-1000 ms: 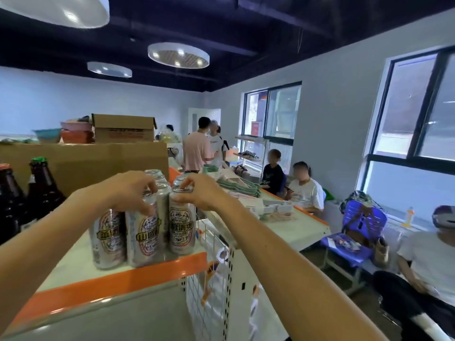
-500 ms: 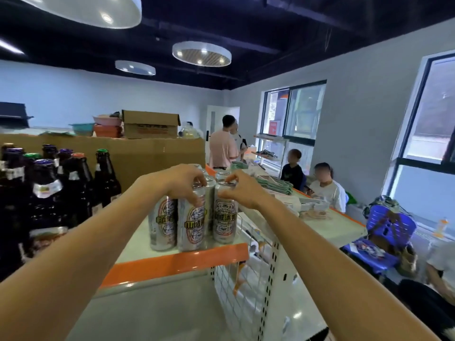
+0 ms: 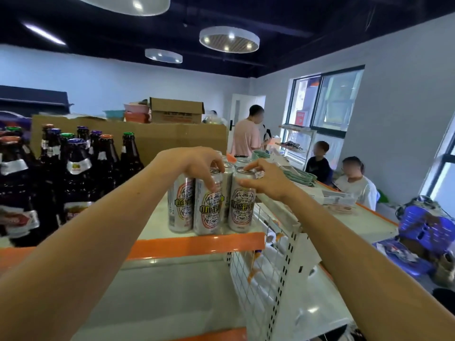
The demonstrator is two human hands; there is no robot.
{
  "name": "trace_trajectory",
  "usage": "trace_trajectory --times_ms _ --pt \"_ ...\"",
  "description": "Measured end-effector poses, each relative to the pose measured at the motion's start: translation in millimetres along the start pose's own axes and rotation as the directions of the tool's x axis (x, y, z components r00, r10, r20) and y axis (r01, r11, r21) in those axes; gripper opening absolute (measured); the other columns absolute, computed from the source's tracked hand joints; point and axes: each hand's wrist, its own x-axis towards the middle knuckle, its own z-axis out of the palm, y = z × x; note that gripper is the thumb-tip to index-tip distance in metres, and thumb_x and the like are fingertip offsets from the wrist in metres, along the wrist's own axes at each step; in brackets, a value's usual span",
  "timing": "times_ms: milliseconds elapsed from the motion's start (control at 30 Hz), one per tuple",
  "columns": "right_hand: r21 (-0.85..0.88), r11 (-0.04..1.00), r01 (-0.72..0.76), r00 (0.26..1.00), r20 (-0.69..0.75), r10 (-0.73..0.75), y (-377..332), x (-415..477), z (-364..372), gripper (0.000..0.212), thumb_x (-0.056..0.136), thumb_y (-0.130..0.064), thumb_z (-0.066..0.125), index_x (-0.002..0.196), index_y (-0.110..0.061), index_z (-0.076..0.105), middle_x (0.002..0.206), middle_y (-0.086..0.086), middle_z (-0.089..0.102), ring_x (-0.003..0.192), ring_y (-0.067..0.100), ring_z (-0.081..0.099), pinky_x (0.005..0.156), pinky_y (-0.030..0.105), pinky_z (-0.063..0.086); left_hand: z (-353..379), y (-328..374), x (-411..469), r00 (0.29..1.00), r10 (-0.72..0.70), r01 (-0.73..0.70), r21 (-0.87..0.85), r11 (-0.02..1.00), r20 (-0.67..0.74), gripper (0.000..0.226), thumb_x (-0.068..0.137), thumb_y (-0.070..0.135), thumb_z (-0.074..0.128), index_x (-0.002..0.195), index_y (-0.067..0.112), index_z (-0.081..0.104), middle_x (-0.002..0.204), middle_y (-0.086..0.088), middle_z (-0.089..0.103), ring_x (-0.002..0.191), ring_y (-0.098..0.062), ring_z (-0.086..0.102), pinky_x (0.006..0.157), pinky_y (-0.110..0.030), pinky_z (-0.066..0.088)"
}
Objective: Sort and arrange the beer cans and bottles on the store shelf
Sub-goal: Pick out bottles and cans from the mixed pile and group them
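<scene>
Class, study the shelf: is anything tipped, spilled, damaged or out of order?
Nothing is tipped or spilled: the cans stand upright. The bottles look unsorted, with purple, green and orange caps mixed together.

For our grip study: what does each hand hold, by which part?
Left hand: middle can, by its top. Right hand: right can, by its top.

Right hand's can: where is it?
Head view, centre: rightmost can of the front row at the orange shelf edge, beside the middle can under the left hand.

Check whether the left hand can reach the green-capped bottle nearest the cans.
Probably yes: the bottle stands at its group's edge, nothing between, but the left hand must first release its can.
</scene>
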Motion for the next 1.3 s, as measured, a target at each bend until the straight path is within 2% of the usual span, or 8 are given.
trace_trajectory --times_ms 167,333,467,633,733,833,1033,1300 --pt "0.083 0.996 0.037 0.996 0.073 -0.043 4 -4 -6 0.047 0.082 -0.032 0.082 0.122 -0.022 0.06 0.112 -0.017 0.053 0.113 0.016 0.053 0.096 0.035 0.047 -5 0 -4 0.996 -0.016 0.022 -0.065 0.998 0.083 0.052 0.078 0.028 0.083 0.123 0.038 0.059 0.126 0.013 0.054 0.116 -0.014 0.053 0.106 -0.047 0.044" --pt "0.121 0.991 0.059 0.993 0.095 -0.071 5 -4 -7 0.057 0.081 -0.034 0.082 0.131 -0.022 0.057 0.114 -0.019 0.053 0.113 0.011 0.053 0.101 0.041 0.049 -7 10 -6 0.993 -0.014 0.034 -0.166 0.985 0.12 0.054 0.081 0.016 0.079 0.127 0.035 0.059 0.127 0.009 0.058 0.111 -0.012 0.059 0.1 -0.041 0.05" --pt "0.129 0.988 0.081 0.991 0.098 -0.094 6 -3 -7 0.052 0.082 -0.033 0.081 0.127 -0.02 0.058 0.119 -0.01 0.054 0.116 0.011 0.05 0.09 0.027 0.041 2 16 -9 0.999 0.005 0.001 -0.178 0.984 0.033 0.05 0.083 0.017 0.078 0.127 0.03 0.058 0.123 0.013 0.057 0.109 -0.007 0.057 0.102 -0.035 0.046" --pt "0.116 0.989 0.091 0.991 0.082 -0.101 5 0 -8 0.047 0.081 -0.032 0.082 0.121 -0.02 0.061 0.123 -0.003 0.058 0.103 0.004 0.054 0.074 0.015 0.038 13 8 -9 0.994 -0.022 0.013 -0.081 0.997 -0.109 0.058 0.085 0.03 0.078 0.137 0.023 0.053 0.136 0.005 0.056 0.125 -0.013 0.051 0.108 -0.031 0.04" --pt "0.172 0.982 0.076 0.992 0.083 -0.091 3 0 -3 0.046 0.079 -0.031 0.083 0.118 -0.021 0.062 0.119 -0.005 0.058 0.102 0.005 0.056 0.083 0.026 0.049 8 -5 -9 0.972 -0.079 0.082 0.004 0.997 -0.22 0.063 0.083 0.055 0.073 0.135 0.023 0.056 0.138 0.005 0.056 0.127 -0.015 0.051 0.105 -0.03 0.039" --pt "0.215 0.975 0.054 0.994 0.081 -0.073 1 0 4 0.044 0.078 -0.03 0.085 0.116 -0.022 0.064 0.114 -0.013 0.056 0.11 0.016 0.059 0.098 0.047 0.053 9 -7 -7 0.971 -0.166 0.186 0.107 0.977 -0.175 0.079 0.076 0.073 0.067 0.138 0.025 0.054 0.137 0.004 0.057 0.124 -0.018 0.054 0.11 -0.047 0.039" --pt "0.245 0.969 0.041 0.996 0.071 -0.06 0 -2 9 0.043 0.076 -0.033 0.086 0.114 -0.025 0.065 0.115 -0.013 0.056 0.116 0.023 0.059 0.102 0.051 0.05 11 -9 -8 0.982 -0.125 0.137 0.076 0.988 -0.143 0.078 0.077 0.066 0.072 0.141 0.026 0.054 0.139 0.004 0.059 0.125 -0.019 0.053 0.116 -0.057 0.027" --pt "0.223 0.973 0.053 0.998 0.028 -0.061 3 -5 14 0.043 0.077 -0.037 0.085 0.114 -0.028 0.064 0.112 -0.017 0.055 0.117 0.019 0.057 0.103 0.052 0.049 7 -13 -7 0.991 -0.098 0.097 -0.011 0.995 -0.093 0.075 0.076 0.057 0.078 0.141 0.027 0.056 0.142 0.004 0.056 0.122 -0.016 0.054 0.103 -0.036 0.04"
